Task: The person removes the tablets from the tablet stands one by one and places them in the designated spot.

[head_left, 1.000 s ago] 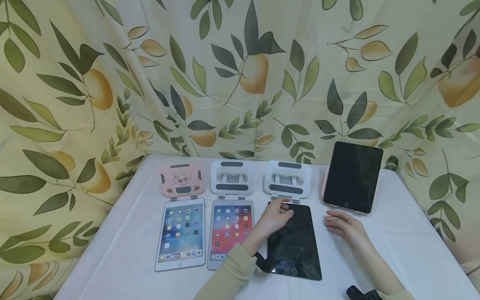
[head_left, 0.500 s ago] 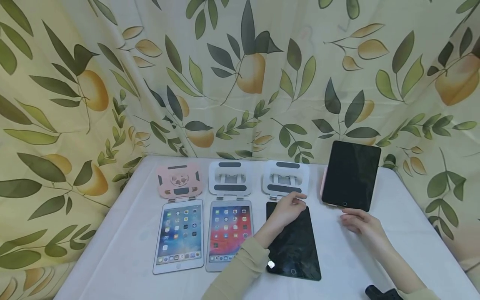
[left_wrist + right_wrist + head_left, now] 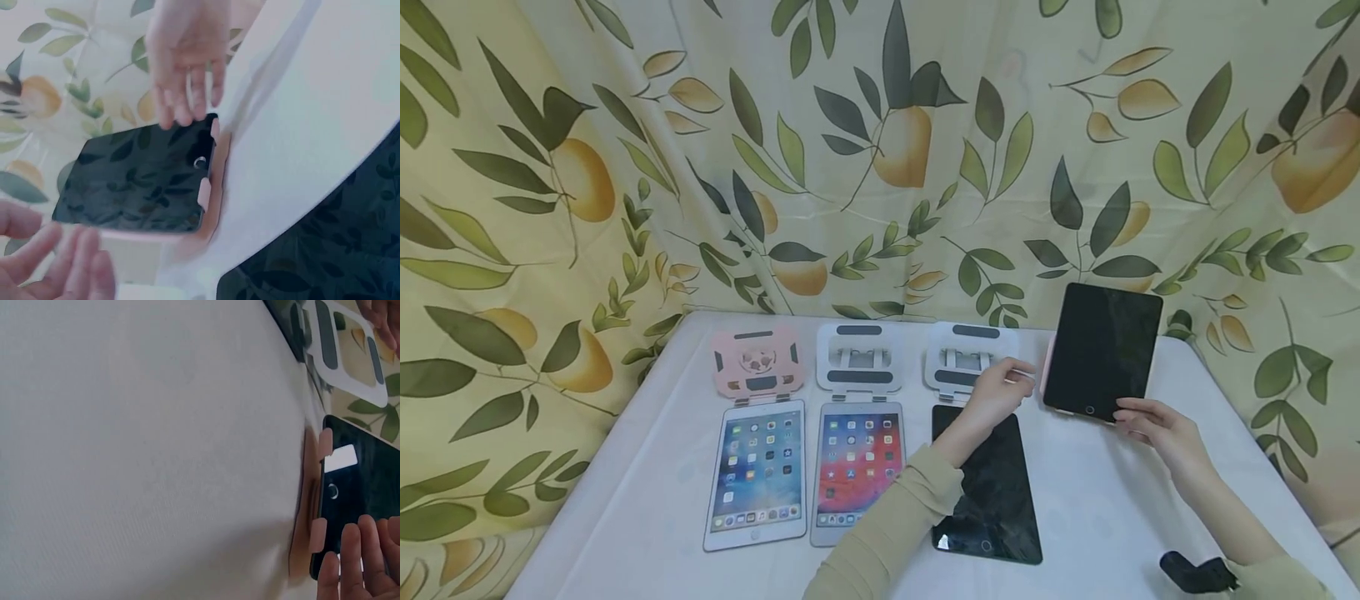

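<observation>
A dark-screened tablet (image 3: 1105, 350) leans on a pink tablet stand (image 3: 219, 197) at the table's right rear, its lower edge behind two pink lips. My right hand (image 3: 1161, 429) is at its lower right corner, the fingers extended and overlapping the screen in the right wrist view. Beside the tablet's left edge is my left hand (image 3: 1000, 390), its fingers loosely bent and holding nothing. Below the left forearm, another black tablet (image 3: 1000, 492) lies flat, partly covered by the sleeve. Behind that tablet sits an unfolded white stand (image 3: 955, 377).
Two white-framed tablets with lit screens, one blue (image 3: 756, 475) and one red-blue (image 3: 859, 454), lie to the left. A pink stand (image 3: 741, 379) and a second white stand (image 3: 859, 377) lie behind them. A leaf-patterned curtain (image 3: 880, 233) hangs at the table's rear edge.
My left hand has moved right, from the flat black tablet's top edge to beside the propped tablet. My right hand has moved right and up to that tablet's lower corner.
</observation>
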Motion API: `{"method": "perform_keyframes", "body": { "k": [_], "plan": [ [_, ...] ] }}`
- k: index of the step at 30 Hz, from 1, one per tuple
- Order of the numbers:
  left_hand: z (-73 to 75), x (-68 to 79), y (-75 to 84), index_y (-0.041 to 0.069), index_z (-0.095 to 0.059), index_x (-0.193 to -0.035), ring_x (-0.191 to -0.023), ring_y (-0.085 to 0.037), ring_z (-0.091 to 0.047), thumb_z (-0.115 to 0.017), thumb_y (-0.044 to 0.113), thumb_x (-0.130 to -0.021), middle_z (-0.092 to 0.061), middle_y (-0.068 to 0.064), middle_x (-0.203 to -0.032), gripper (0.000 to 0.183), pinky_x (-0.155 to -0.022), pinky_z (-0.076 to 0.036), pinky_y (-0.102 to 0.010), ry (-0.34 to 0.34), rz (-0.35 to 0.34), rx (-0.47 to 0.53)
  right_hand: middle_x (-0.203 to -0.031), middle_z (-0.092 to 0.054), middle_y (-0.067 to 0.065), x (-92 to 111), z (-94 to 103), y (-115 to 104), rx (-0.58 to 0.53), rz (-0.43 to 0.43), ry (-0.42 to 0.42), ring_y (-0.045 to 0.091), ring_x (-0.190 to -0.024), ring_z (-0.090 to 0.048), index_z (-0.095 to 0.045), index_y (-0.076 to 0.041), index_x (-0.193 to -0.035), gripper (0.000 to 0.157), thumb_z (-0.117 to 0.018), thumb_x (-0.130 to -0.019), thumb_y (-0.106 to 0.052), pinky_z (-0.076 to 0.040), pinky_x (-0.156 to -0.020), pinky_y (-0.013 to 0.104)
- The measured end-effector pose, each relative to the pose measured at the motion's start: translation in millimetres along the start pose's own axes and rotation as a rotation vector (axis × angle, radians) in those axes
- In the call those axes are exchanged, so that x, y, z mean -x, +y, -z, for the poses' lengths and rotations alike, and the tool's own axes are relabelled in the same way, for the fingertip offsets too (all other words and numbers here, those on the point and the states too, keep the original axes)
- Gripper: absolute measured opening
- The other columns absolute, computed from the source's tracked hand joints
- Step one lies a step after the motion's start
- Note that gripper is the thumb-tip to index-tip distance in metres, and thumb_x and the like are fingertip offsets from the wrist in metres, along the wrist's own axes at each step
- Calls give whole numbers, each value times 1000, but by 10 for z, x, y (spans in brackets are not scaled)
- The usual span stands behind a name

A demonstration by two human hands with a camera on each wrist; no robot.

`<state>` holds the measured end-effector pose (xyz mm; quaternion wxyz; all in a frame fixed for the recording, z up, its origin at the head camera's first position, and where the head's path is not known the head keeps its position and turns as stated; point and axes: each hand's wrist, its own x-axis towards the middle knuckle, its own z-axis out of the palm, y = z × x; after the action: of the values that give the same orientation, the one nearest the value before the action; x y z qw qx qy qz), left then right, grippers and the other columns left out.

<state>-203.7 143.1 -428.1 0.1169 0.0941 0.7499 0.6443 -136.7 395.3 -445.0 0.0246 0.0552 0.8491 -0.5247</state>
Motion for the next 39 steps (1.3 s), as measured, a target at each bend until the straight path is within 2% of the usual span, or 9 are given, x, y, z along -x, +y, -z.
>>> {"method": "perform_keyframes", "body": {
  "k": [6, 11, 15, 19, 22, 28, 31, 35, 39],
  "plan": [
    [-154, -133, 110, 7, -69, -105, -81, -4, -61, -61, 9, -91, -70, -7, -97, 16, -73, -47, -11, 45, -131, 16, -89, -65, -31, -79, 167, -24, -38, 23, 29, -13, -83, -61, -60, -19, -112, 16, -50, -99, -17, -51, -71, 7],
    [-241, -252, 214, 3, -68, -104, -82, -8, -66, -59, 4, -91, -71, -10, -97, 15, -72, -49, -9, 48, -166, 63, -87, -66, -30, -135, 261, -58, -100, 24, 51, -12, -81, -62, -61, -26, -107, 16, -51, -99, -16, -50, -70, 7],
    [-258, -363, 289, 4, -69, -104, -81, -10, -68, -60, 6, -91, -71, -9, -96, 16, -70, -48, -9, 66, -166, 26, -87, -67, -28, -184, 267, -99, -164, 5, 82, -12, -81, -62, -61, -25, -107, 15, -53, -98, -16, -50, -70, 6],
    [-209, -467, 357, 7, -69, -105, -81, -10, -67, -60, 8, -91, -70, -7, -98, 16, -69, -46, -10, 56, -170, -24, -86, -66, -29, -250, 247, -146, -184, -2, 125, -13, -80, -62, -60, -23, -107, 14, -54, -97, -16, -49, -69, 6],
    [-156, -556, 397, 6, -68, -107, -83, -12, -65, -58, 8, -93, -69, -8, -100, 17, -67, -45, -11, 47, -181, -40, -86, -66, -29, -324, 270, -184, -175, 18, 141, -13, -80, -61, -59, -24, -107, 14, -53, -98, -14, -49, -69, 5],
    [-110, -777, 494, 7, -67, -109, -86, -13, -64, -54, 10, -93, -69, -7, -100, 21, -65, -42, -13, 80, -190, -138, -84, -67, -27, -485, 425, -295, -211, 80, 181, -11, -77, -62, -59, -23, -105, 18, -53, -96, -9, -49, -67, 5],
    [-136, -889, 529, 9, -67, -109, -85, -11, -63, -53, 10, -92, -70, -4, -100, 22, -65, -42, -12, 86, -172, -179, -81, -67, -24, -546, 499, -344, -256, 99, 202, -10, -74, -62, -60, -24, -101, 21, -53, -95, -5, -49, -66, 5],
    [-176, -1023, 552, 10, -67, -109, -83, -9, -61, -52, 8, -91, -70, -4, -102, 24, -62, -42, -13, 87, -144, -182, -79, -67, -21, -615, 563, -386, -322, 129, 222, -8, -71, -63, -62, -24, -96, 27, -51, -94, 0, -50, -64, 6],
    [-207, -1128, 545, 11, -65, -112, -81, -10, -59, -52, 8, -91, -69, -4, -105, 25, -61, -41, -16, 78, -107, -159, -79, -66, -22, -684, 597, -413, -274, 112, 240, -8, -71, -62, -60, -21, -99, 23, -51, -94, 0, -51, -64, 7]
  ]
}}
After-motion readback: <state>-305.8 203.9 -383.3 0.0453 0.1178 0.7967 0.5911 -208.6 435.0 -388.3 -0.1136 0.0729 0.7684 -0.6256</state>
